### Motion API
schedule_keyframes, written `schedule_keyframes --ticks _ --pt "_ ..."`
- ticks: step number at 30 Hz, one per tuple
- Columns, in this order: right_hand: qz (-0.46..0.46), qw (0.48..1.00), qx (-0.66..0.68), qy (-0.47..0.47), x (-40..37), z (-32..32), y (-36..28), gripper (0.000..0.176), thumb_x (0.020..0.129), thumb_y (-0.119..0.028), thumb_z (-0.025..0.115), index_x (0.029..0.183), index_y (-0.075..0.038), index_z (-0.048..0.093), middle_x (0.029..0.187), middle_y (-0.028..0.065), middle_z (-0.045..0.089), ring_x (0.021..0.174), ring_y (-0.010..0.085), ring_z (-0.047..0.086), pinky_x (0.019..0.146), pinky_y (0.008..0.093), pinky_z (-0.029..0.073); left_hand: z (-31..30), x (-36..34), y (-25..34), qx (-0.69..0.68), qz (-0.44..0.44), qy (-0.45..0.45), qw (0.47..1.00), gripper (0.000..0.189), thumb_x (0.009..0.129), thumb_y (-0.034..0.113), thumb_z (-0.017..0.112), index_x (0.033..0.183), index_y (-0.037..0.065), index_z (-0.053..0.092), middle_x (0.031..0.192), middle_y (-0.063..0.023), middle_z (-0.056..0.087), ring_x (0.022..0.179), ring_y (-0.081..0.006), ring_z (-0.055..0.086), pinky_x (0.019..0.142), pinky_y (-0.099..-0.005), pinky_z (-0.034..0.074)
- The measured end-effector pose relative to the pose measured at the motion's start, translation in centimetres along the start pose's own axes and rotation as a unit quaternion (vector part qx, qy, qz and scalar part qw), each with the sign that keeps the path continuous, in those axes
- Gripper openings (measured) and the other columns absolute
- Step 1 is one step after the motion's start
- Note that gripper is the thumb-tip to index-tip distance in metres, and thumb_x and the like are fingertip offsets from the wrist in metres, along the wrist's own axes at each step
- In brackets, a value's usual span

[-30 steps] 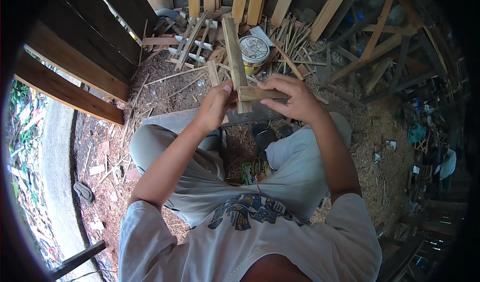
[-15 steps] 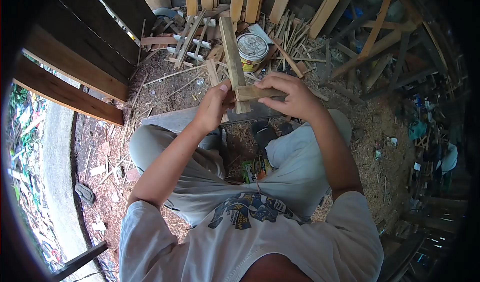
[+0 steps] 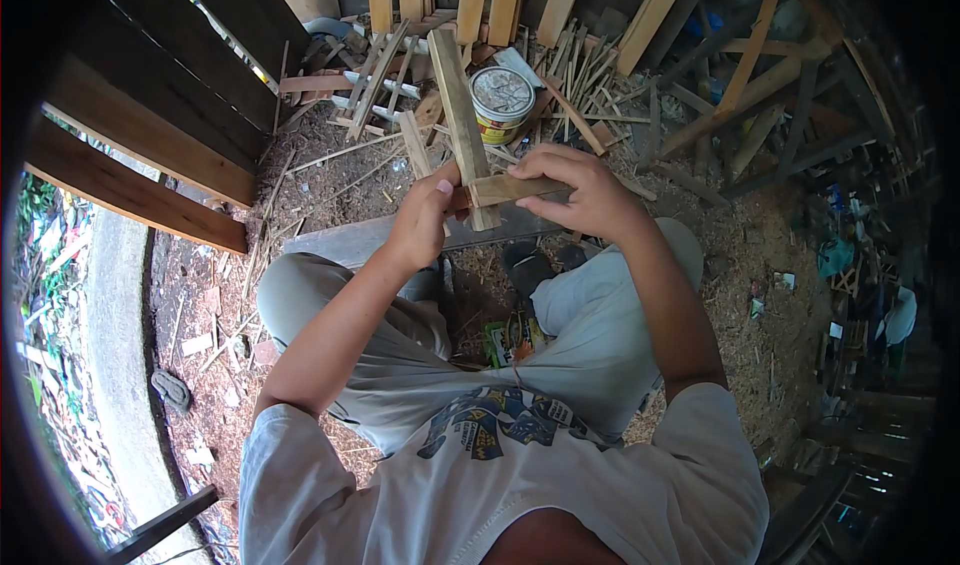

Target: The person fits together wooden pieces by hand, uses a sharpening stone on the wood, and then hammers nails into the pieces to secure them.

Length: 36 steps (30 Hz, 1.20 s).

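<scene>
My left hand (image 3: 427, 217) is closed around the lower part of a long wooden strip (image 3: 456, 110), which points away from me. Between the thumb and fingers of my right hand (image 3: 577, 193) is a shorter wooden piece (image 3: 497, 190). Its end lies against the long strip near the strip's lower end, and the two cross roughly at a right angle. Just beyond my left hand, a thinner pale slat (image 3: 415, 145) slants upward; whether that hand also touches it is hidden. A grey board (image 3: 340, 240) lies below the wood, in front of my knees.
A lidded bucket (image 3: 502, 100) stands ahead among scattered thin sticks (image 3: 580, 75). Upright planks (image 3: 560, 5) line the back, and dark boards (image 3: 170, 75) close off the left. Stacked wooden frames (image 3: 755, 85) stand at right. A green packet (image 3: 497, 345) lies between my legs.
The long strip's far end has shifted slightly left and toward the camera, and the pale slat has tilted left with it. Both hands stay nearly in place.
</scene>
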State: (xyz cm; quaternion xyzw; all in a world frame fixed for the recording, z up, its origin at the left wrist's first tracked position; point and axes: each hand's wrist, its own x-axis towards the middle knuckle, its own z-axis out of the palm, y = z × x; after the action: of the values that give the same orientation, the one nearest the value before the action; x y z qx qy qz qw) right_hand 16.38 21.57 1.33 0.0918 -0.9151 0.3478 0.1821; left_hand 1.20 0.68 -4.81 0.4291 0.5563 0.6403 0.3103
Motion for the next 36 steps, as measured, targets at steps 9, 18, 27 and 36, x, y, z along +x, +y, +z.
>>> schedule_keyframes --ticks 9,18,27,36 --pt "-0.017 1.0 0.001 -0.01 0.0 0.3 0.2 0.035 0.081 -0.008 0.082 0.114 -0.004 0.07 0.111 0.0099 0.069 0.106 0.0286 0.067 0.092 0.0385 0.055 0.2 -0.1 1.1 0.181 0.077 0.032 0.98 0.03 0.091 0.023 0.07 0.103 -0.004 0.065 0.084 -0.0171 0.066 0.077 -0.028 0.067 0.073 -0.0414 0.052" --pt "-0.029 1.0 -0.004 -0.004 -0.3 0.6 -0.1 0.037 0.078 -0.001 0.083 0.113 -0.003 0.071 0.115 0.0105 0.068 0.109 0.0287 0.068 0.094 0.0384 0.055 0.2 -0.2 0.6 0.247 0.099 0.054 0.963 0.025 0.089 0.021 0.067 0.1 -0.002 0.064 0.08 -0.0136 0.069 0.071 -0.0193 0.066 0.069 -0.035 0.051" --pt "-0.063 0.998 -0.018 0.018 -0.2 0.4 -0.4 0.037 0.076 -0.005 0.083 0.111 -0.007 0.073 0.111 0.008 0.069 0.104 0.0291 0.067 0.092 0.0408 0.054 0.3 -0.3 1.2 0.265 0.144 0.056 0.952 0.032 0.081 0.023 0.07 0.1 -0.001 0.065 0.09 -0.0154 0.068 0.082 -0.0271 0.064 0.079 -0.0383 0.051" --pt "-0.072 0.994 -0.086 0.003 0.2 -0.8 -1.2 0.044 0.076 -0.011 0.085 0.118 -0.01 0.072 0.117 0.0066 0.069 0.109 0.0302 0.065 0.096 0.0427 0.052 1.0 -0.5 0.0 0.175 0.075 0.065 0.98 0.035 0.092 0.026 0.066 0.11 -0.003 0.064 0.092 -0.0095 0.068 0.089 -0.0169 0.063 0.083 -0.0318 0.051"
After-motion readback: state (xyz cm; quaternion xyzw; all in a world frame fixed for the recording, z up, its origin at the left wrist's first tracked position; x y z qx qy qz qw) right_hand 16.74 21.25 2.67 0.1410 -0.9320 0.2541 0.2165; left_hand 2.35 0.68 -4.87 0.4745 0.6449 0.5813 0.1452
